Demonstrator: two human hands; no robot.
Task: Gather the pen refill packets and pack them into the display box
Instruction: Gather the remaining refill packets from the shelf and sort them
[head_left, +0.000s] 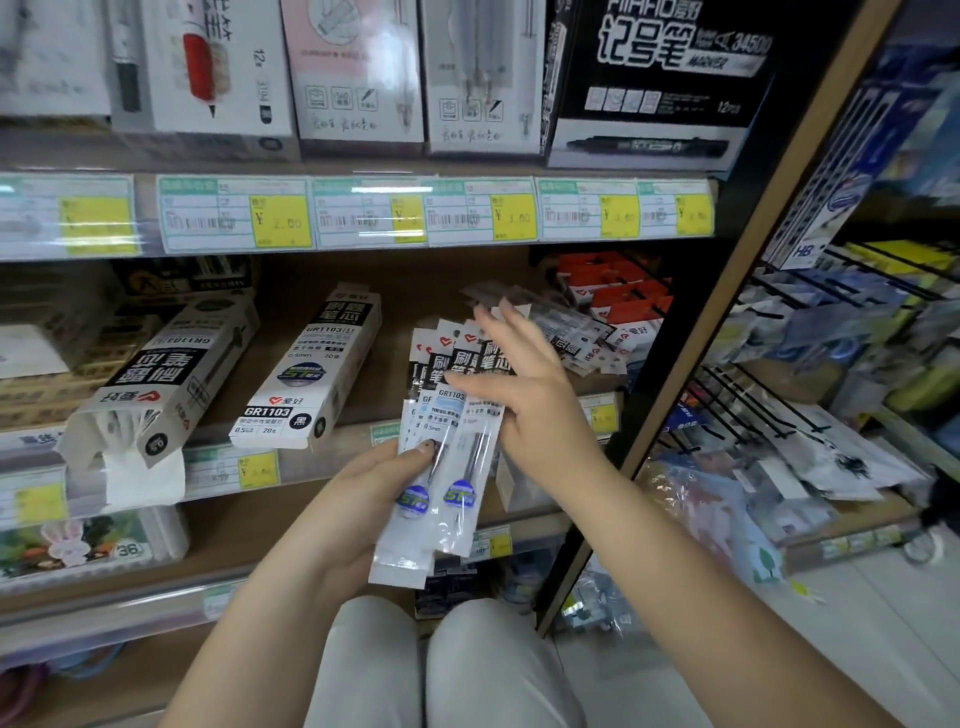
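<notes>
My left hand (358, 499) grips a fanned bundle of several clear pen refill packets (449, 447) by their lower half, thumb on the front. My right hand (524, 384) lies over the bundle's upper right side with fingers straight and spread, thumb across the labels. More loose refill packets (582, 332) lie in a heap on the shelf behind my right hand. Two white and black display boxes stand on the same shelf: a closed one (311, 369) in the middle, and an open one (166, 379) lying tilted at the left with its flap hanging down.
Red-topped packets (618, 291) sit at the shelf's back right. Price tags (280, 218) line the upper shelf edge, with marker boxes (660, 78) above. A wire rack (779, 410) with hanging goods stands to the right. My knees (441, 670) are below.
</notes>
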